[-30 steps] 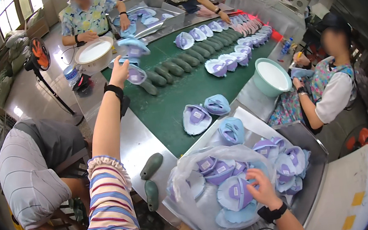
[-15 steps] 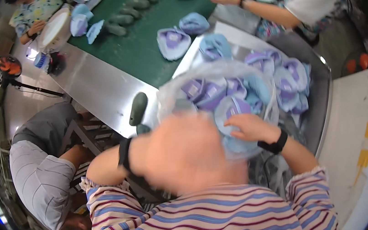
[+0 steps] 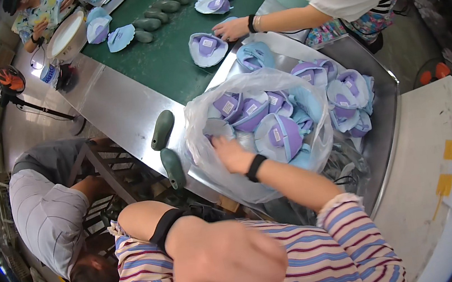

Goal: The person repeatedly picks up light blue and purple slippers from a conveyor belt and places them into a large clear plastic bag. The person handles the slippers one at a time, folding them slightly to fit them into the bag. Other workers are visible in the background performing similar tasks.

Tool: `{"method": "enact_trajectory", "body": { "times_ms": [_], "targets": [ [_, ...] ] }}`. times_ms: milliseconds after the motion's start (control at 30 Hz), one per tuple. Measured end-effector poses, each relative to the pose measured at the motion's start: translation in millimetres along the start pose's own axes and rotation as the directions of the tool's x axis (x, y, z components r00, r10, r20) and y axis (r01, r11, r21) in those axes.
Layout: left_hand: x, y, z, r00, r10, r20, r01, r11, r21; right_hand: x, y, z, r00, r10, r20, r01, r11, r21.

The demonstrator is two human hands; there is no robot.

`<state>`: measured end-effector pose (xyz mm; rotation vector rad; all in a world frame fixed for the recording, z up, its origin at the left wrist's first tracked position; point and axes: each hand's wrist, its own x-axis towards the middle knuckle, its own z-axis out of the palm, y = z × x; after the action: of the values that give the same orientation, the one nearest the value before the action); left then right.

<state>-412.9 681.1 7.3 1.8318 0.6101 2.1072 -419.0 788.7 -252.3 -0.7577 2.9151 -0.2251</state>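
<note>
A clear plastic bag (image 3: 308, 77) holds a heap of purple and light blue fabric shoe uppers (image 3: 279, 134) with small white labels. My right hand (image 3: 232, 152) reaches over the bag's left inner side, fingers stretched toward a pale blue upper there. The fingertips are partly hidden, but I see nothing gripped. Close to the camera, in front of my striped shirt, my left hand (image 3: 229, 262) is raised with its fingers curled in. It is slightly blurred, and whatever the fingers may enclose is hidden. Left of the bag, two dark green shoe lasts (image 3: 163, 129) lie on the metal table edge.
More uppers (image 3: 347, 95) are piled in a metal tray (image 3: 384, 73) right of the bag. A co-worker's hand (image 3: 232, 28) is by an upper (image 3: 208, 49) on the green table (image 3: 172, 71). Rows of lasts (image 3: 167, 5) stand farther back. A bent-over person (image 3: 48, 210) is at left.
My right hand has moved left across the bag. My left hand has come back toward the camera. The co-worker's hand has shifted nearer to the front upper.
</note>
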Motion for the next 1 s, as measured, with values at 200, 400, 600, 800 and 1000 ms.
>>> {"method": "enact_trajectory", "body": {
  "times_ms": [200, 400, 600, 800, 1000],
  "targets": [
    [-117.2, -77.7, -24.4, 0.625, -0.736, -0.261, 0.547, 0.174, 0.819, 3.6, 10.9, 20.5, 1.0, 0.002, -0.004, -0.002, 0.996, 0.084],
    [-196.8, -53.4, -79.5, 0.421, -0.648, -0.634, 0.684, -0.232, 0.692, -16.9, 35.2, -44.3, 0.976, 0.124, -0.176, -0.06, 0.941, 0.333],
    [-149.8, -57.6, -85.5, 0.421, -0.731, -0.537, 0.628, -0.193, 0.754, -39.5, 74.4, -117.0, 0.855, 0.462, -0.235, -0.184, 0.694, 0.696],
    [-166.8, -87.9, -93.7, 0.394, -0.775, -0.493, 0.748, -0.041, 0.663, -66.6, 115.1, -147.6, 0.724, 0.611, -0.32, -0.212, 0.638, 0.74],
    [-214.9, -77.2, -63.6, -0.003, -0.974, -0.228, 0.256, -0.221, 0.941, -136.1, 104.7, -117.1, 0.801, 0.597, -0.041, -0.3, 0.459, 0.836]
  ]
}}
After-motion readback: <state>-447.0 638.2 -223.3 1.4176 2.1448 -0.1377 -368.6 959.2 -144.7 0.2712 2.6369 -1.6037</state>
